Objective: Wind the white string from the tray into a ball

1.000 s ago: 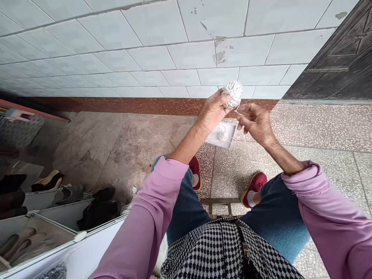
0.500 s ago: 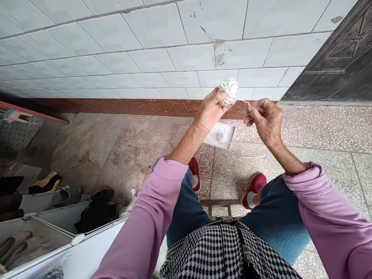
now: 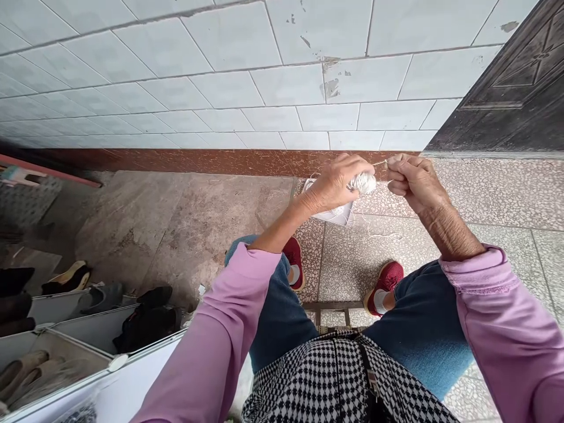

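Observation:
My left hand (image 3: 337,183) is closed around a ball of white yarn (image 3: 363,183), its back turned up and the fingers covering much of the ball. A short strand of yarn (image 3: 379,163) runs taut from the ball to my right hand (image 3: 416,181). There it is pinched between thumb and forefinger, the other fingers curled in. Below my left hand, a shallow white box (image 3: 337,217) lies on the floor with loose yarn in it, partly hidden by the hand. A loose end of yarn (image 3: 382,235) trails on the floor tiles beside the box.
A tiled wall (image 3: 282,88) rises in front, with a dark door (image 3: 515,100) at the right. At the lower left stands a white rack (image 3: 88,329) of shoes. My red shoes (image 3: 388,276) rest on the speckled floor either side of a bar.
My left hand has rolled over, from palm side showing to back up, carrying the yarn ball lower and to the right. My right hand has shifted slightly right, still pinching the strand.

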Demonstrator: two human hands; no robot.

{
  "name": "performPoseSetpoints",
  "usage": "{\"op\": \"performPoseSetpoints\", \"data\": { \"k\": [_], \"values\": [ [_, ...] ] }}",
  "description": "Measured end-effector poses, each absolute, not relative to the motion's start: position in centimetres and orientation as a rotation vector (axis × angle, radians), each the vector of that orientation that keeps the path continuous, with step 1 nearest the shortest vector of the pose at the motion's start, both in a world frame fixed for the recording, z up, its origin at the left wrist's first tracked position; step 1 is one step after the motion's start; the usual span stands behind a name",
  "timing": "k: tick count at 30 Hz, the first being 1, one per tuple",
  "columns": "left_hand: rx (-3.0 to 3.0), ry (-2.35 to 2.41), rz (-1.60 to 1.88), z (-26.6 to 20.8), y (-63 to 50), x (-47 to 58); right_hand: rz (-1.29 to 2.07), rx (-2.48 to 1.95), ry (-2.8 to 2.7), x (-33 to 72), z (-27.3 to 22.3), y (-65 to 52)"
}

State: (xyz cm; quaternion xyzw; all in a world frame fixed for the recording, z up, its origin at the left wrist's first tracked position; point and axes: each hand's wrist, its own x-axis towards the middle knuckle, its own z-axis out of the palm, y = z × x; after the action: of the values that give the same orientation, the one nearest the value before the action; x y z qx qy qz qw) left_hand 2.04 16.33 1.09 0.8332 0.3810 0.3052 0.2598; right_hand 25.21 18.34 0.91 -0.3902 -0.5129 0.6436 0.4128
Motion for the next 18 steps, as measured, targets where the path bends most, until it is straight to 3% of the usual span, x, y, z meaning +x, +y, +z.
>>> {"op": "performPoseSetpoints", "data": {
  "k": [5, 8, 18],
  "values": [
    [2.764, 1.191, 0.578, -0.3, 16.3, 2.6, 1.979, -0.938, -1.241, 25.3, 1.0, 17.9],
    [2.793, 1.213, 0.646, -0.5, 16.6, 2.6, 1.954, -0.933, -1.277, 25.0, 0.9, 17.5],
    [2.848, 1.25, 0.52, -0.4, 16.1, 2.7, 0.907, -1.135, -1.772, 25.2, -0.1, 17.7]
  ]
}}
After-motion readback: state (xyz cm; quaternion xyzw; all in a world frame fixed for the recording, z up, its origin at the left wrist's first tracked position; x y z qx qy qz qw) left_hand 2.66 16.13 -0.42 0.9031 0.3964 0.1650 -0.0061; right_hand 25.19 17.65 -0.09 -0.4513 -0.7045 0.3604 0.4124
